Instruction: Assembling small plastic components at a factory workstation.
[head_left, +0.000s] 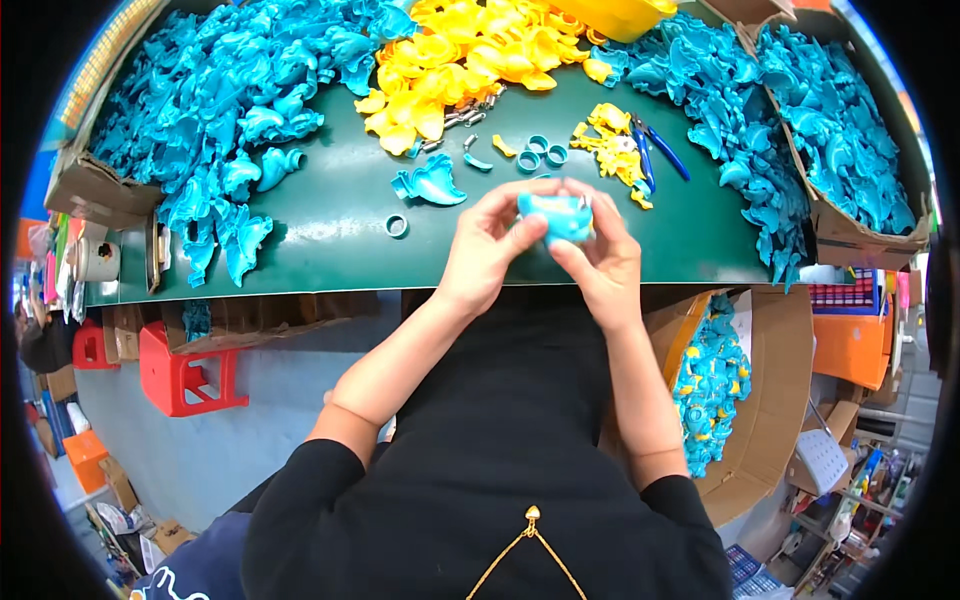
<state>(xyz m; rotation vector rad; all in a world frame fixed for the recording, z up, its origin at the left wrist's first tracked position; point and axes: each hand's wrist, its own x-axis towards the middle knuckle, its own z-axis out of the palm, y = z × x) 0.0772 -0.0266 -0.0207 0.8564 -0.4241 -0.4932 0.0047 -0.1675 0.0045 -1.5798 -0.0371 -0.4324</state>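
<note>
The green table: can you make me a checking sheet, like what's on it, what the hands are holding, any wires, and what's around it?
Surface: green table, shiny, partly covered.
Things: blue piece, held up near the table's front edge; blue pile at the left, yellow pile at the back.
Clutter: blue-handled pliers by yellow scraps.
Left hand: holding the blue piece.
Right hand: holding it too.
Cables: nothing seen.
Surroundings: red stool, lower left; cardboard box, lower right.

Clear tabletop (690, 243) before blue pliers (668, 153)
</note>
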